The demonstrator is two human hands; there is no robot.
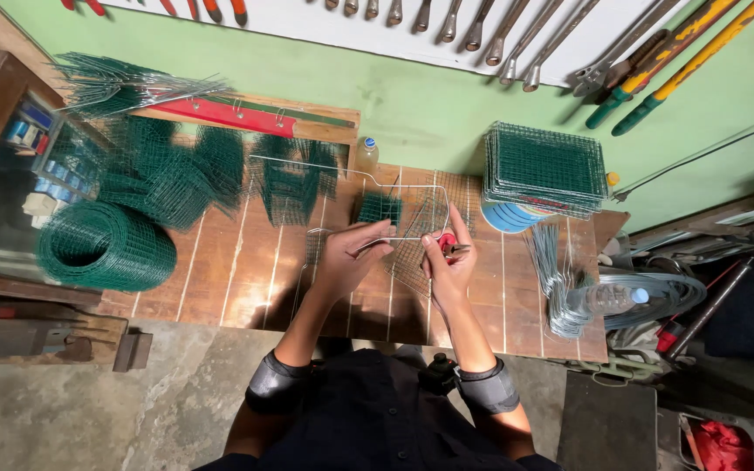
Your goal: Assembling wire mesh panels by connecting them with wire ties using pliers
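My left hand (348, 255) grips a bare wire frame (368, 179) with a piece of wire mesh (418, 235) lying against it, over the wooden workbench (220, 279). Close beside it, my right hand (448, 262) holds red-handled pliers (449, 245) at the edge of the frame. A small green mesh piece (380, 208) lies just beyond my left hand.
A roll of green wire mesh (105, 246) and cut green mesh pieces (176, 174) fill the left. A stack of mesh panels (544, 167) sits at the back right. Bent wire handles (560, 279) and a plastic bottle (608, 298) lie at right. Tools hang on the green wall (412, 105).
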